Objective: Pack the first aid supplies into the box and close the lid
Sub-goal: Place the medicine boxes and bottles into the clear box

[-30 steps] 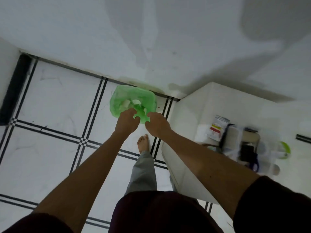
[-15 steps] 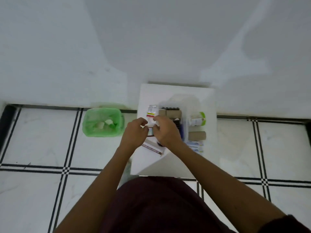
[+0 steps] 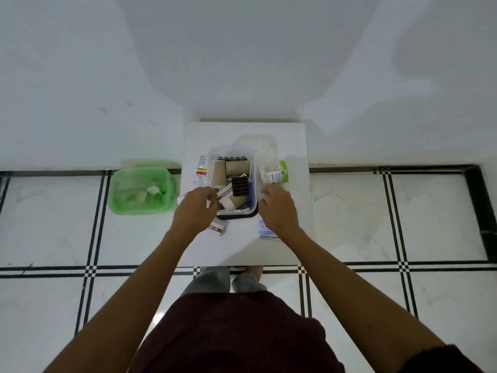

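A clear plastic box [image 3: 252,168] stands on a small white table [image 3: 293,146], its clear lid [image 3: 258,144] leaning behind it. Inside lie brown bandage rolls [image 3: 238,167], a dark blister pack [image 3: 239,186] and a povidone box [image 3: 225,194]. My left hand [image 3: 197,210] hovers at the box's near-left corner, fingers curled, nothing clearly in it. My right hand [image 3: 278,208] rests at the near-right corner, over a blue antiseptic bandage pack [image 3: 266,234]. An ointment box [image 3: 217,228] lies below my left hand. A sachet [image 3: 201,172] and a green-capped bottle [image 3: 275,175] flank the box.
A green bin [image 3: 118,195] with scraps inside sits on the tiled floor left of the table. The white wall runs close behind the table. My feet [image 3: 231,275] stand at the table's near edge.
The view swung from the green bin to the table. My hands left the bin, met over the box, then spread apart to its two near corners.
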The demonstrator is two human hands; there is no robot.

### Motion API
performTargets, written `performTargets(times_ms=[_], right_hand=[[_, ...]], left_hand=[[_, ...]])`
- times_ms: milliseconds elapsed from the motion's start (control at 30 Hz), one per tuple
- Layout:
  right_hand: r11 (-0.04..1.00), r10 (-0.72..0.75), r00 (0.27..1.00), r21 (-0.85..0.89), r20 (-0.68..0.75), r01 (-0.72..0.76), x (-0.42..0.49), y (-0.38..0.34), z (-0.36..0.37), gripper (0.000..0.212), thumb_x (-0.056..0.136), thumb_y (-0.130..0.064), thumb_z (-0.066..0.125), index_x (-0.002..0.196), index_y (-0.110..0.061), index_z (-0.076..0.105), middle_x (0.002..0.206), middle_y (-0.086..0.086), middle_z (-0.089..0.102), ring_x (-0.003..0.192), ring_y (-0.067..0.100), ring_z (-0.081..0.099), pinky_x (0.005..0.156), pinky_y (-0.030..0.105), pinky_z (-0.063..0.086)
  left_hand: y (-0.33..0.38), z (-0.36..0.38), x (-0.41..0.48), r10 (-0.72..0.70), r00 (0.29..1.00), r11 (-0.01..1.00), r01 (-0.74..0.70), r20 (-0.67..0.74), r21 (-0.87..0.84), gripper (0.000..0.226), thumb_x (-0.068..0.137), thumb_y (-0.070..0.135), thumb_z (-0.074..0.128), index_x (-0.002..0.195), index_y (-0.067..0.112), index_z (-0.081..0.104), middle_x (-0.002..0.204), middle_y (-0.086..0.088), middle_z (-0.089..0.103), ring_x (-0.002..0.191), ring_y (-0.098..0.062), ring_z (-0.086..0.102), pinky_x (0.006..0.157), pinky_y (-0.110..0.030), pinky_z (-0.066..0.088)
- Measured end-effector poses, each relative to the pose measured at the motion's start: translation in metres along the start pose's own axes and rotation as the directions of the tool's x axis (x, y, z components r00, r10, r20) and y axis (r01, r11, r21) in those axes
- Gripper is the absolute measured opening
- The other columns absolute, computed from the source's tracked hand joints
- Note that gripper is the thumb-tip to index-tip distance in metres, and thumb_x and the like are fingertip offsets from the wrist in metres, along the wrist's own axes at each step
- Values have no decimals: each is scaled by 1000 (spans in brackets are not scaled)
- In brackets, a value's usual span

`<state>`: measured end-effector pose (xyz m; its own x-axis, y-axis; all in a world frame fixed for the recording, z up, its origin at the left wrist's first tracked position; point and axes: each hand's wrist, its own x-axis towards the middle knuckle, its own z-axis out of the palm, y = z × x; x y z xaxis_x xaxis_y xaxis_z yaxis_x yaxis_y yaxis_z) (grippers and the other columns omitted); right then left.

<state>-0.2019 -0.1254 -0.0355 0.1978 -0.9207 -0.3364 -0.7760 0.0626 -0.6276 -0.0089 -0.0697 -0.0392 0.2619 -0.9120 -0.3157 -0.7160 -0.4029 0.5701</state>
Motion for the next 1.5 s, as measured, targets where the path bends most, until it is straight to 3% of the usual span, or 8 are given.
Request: performTargets(times_ms=[167, 267, 400, 567, 733, 1000, 1167, 1500], right_hand=[[943, 331, 943, 49, -24, -329, 1, 37, 22, 7, 78, -14, 63, 75, -10, 57, 82, 8, 63, 76, 25, 63, 60, 29, 47], [925, 380, 925, -5, -6, -380, 2, 53, 36, 23, 75, -18, 68, 95, -10, 63, 101, 9, 62, 94, 29, 63, 76, 40, 57], [930, 167, 978, -349, 123, -115, -1, 58, 47, 50, 75, -15, 69, 121, -11, 49, 125, 12, 50, 114, 32, 47, 84, 45, 51], [807, 64, 964, -581, 259, 103, -6, 77, 61, 72, 69, -11, 74, 132, -12, 39, 133, 9, 45, 120, 30, 43, 79, 42, 49], [729, 48, 965, -669, 257, 142, -2, 82, 68, 78, 67, -20, 78, 134, -12, 38, 127, 7, 49, 111, 26, 49, 78, 37, 45], [791, -16, 978, -595, 207, 139, -10, 87, 66, 19, 82, -18, 64, 98, -9, 60, 101, 12, 62, 93, 31, 54, 76, 42, 44], [850, 11, 986, -521, 169, 80, -11, 79, 59, 8, 84, -19, 63, 86, -11, 64, 93, 8, 63, 89, 28, 55, 75, 39, 42], [991, 135, 984, 10, 119, -137, 2, 16, -16, 9, 78, -14, 68, 76, -7, 63, 74, 12, 66, 68, 26, 66, 64, 32, 55]], left_hand=[[-15, 5, -4, 145, 978, 972, -169, 151, 161, 31, 76, 1, 56, 102, 15, 60, 108, -4, 57, 104, -26, 52, 72, -39, 51], [-17, 7, -12, 395, 918, 898, -380, -27, 224, 30, 69, -5, 58, 94, 10, 51, 97, -12, 57, 90, -30, 51, 62, -33, 46], [-39, 17, -21, 410, 897, 905, -379, -162, 191, 33, 61, -6, 61, 87, 7, 45, 84, -18, 56, 79, -26, 45, 61, -34, 45], [-73, 34, -32, 326, 929, 886, -364, 173, 288, 34, 61, -4, 66, 93, 5, 58, 92, -14, 65, 76, -34, 61, 56, -37, 53], [-79, 39, -23, 295, 911, 790, -403, 288, 463, 49, 63, 3, 73, 111, 6, 61, 115, -14, 67, 94, -32, 66, 69, -39, 55], [-78, 48, -18, 309, 890, 669, -454, 336, 588, 29, 68, 14, 73, 95, 12, 64, 88, -6, 65, 72, -25, 58, 61, -34, 43], [-80, 46, -25, 336, 897, 682, -442, 287, 583, 24, 69, 21, 68, 90, 13, 63, 85, -5, 64, 71, -25, 56, 63, -35, 40], [-74, 12, -52, 469, 882, 801, -443, 38, 402, 31, 72, 27, 60, 97, 12, 64, 90, -5, 65, 78, -25, 63, 83, -40, 47]])
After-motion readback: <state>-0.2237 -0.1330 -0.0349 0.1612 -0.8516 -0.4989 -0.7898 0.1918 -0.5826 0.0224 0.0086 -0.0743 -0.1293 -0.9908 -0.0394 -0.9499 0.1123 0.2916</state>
